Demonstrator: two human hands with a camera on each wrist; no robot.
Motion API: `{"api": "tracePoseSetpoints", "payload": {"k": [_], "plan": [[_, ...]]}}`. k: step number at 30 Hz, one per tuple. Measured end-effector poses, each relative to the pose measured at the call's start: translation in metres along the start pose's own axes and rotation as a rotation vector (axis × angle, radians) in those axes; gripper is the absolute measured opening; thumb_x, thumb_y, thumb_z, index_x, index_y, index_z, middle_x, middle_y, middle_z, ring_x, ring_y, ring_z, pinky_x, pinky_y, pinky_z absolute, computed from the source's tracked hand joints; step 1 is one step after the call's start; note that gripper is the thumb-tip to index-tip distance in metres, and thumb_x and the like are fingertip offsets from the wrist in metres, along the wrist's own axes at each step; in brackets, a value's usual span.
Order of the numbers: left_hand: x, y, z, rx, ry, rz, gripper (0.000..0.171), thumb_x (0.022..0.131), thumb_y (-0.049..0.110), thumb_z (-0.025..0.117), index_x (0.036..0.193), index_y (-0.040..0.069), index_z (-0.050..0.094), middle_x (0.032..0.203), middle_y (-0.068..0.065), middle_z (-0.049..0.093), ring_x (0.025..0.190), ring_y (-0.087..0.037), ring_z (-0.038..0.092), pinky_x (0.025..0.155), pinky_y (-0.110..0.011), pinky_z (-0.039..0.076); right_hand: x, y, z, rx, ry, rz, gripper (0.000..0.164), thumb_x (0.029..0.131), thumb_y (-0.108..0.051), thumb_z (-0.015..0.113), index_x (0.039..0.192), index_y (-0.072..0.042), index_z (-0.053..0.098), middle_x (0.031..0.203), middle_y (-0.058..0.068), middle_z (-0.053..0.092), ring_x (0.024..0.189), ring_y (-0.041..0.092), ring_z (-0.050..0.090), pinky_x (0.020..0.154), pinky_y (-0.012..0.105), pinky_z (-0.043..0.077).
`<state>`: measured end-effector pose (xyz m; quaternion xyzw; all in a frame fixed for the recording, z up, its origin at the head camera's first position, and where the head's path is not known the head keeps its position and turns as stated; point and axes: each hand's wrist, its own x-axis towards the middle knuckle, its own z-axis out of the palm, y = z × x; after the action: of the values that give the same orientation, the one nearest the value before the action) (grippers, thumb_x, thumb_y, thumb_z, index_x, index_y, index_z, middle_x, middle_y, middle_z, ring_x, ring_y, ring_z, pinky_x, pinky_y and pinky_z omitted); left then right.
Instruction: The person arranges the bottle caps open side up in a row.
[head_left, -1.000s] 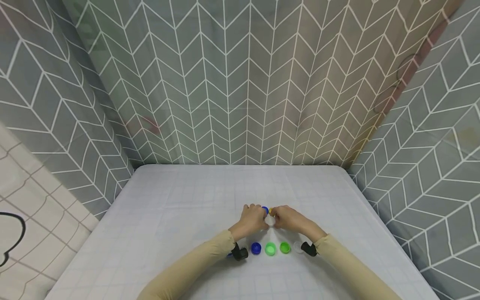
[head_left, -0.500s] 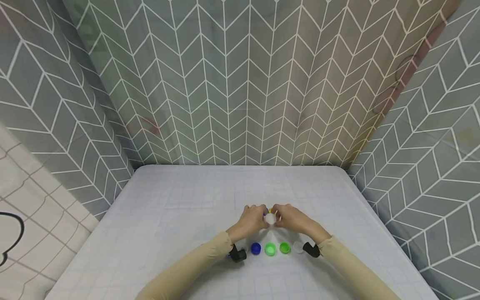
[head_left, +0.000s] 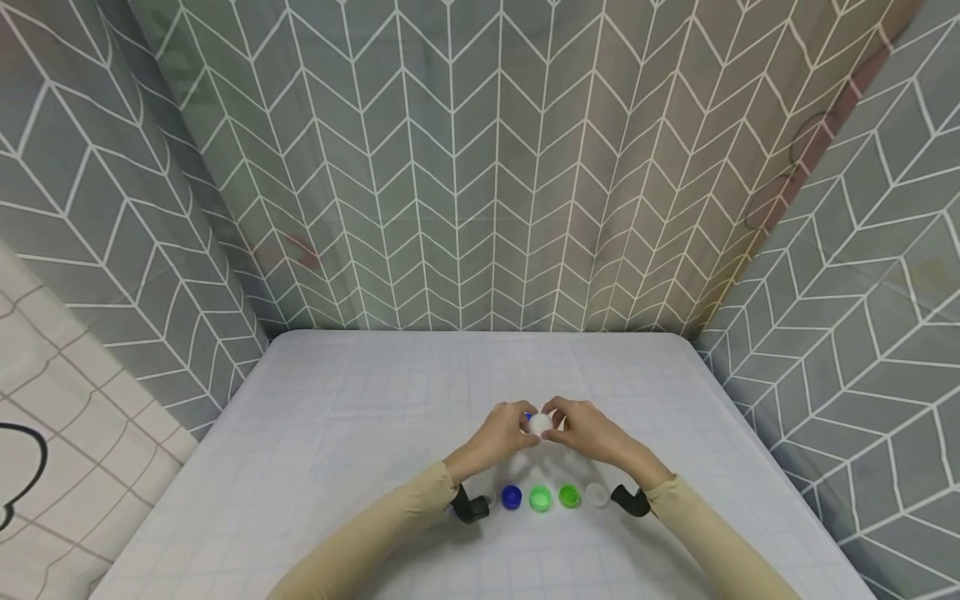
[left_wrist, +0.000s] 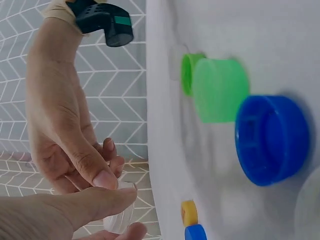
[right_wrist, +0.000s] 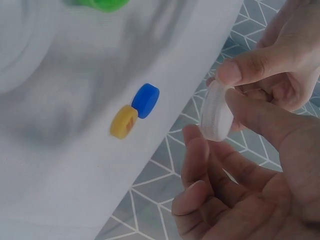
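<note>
A white ridged bottle cap (head_left: pixel 540 425) is held up off the table between both hands. My left hand (head_left: pixel 498 433) pinches its left side with thumb and fingers. On the other side, the thumb and fingers of my right hand (head_left: pixel 588 429) grip its edge. The right wrist view shows the cap (right_wrist: pixel 216 111) tilted on edge, a thumb from each hand against it. Below lie a blue cap (right_wrist: pixel 146 101) and a yellow cap (right_wrist: pixel 124 122), side by side; in the head view the held cap and fingers mostly hide them.
Nearer the body, a row of caps crosses the white table (head_left: pixel 360 400): blue (head_left: pixel 512 497), light green (head_left: pixel 540 498), green (head_left: pixel 569 496) and clear (head_left: pixel 597 495). The left wrist's camera (head_left: pixel 470 505) partly covers the row's left end. Patterned curtains surround the table.
Both hands have lifted the white cap up from the table, and it sits higher in the head view. The row of caps has stayed put. The yellow cap is now hidden there.
</note>
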<state>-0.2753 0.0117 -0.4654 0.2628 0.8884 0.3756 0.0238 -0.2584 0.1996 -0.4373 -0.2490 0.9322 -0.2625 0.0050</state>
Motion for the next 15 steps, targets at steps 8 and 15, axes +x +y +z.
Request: {"api": "tracePoseSetpoints", "payload": {"k": [8,15], "plan": [[-0.0016,-0.0024,0.0004,-0.066,0.002,0.005,0.026,0.076,0.009,0.079,0.093,0.005,0.060,0.070,0.003,0.058,0.059,-0.004,0.049,0.054,-0.017,0.041,-0.0030,-0.0001,0.0007,0.032,0.015,-0.020,0.019,0.087,-0.014,0.070,0.103,-0.003,0.070,0.084,0.000,0.067,0.071,0.008,0.060,0.061,0.020,0.047],[-0.0045,-0.0061,-0.0016,-0.082,-0.033,-0.030,0.020,0.083,0.023,0.075,0.088,0.009,0.062,0.072,0.005,0.060,0.060,-0.005,0.050,0.054,-0.019,0.041,-0.0051,0.0038,0.0039,0.018,0.046,-0.089,0.010,0.088,-0.018,0.070,0.096,-0.012,0.073,0.088,-0.003,0.071,0.079,0.012,0.064,0.068,0.023,0.051]]}}
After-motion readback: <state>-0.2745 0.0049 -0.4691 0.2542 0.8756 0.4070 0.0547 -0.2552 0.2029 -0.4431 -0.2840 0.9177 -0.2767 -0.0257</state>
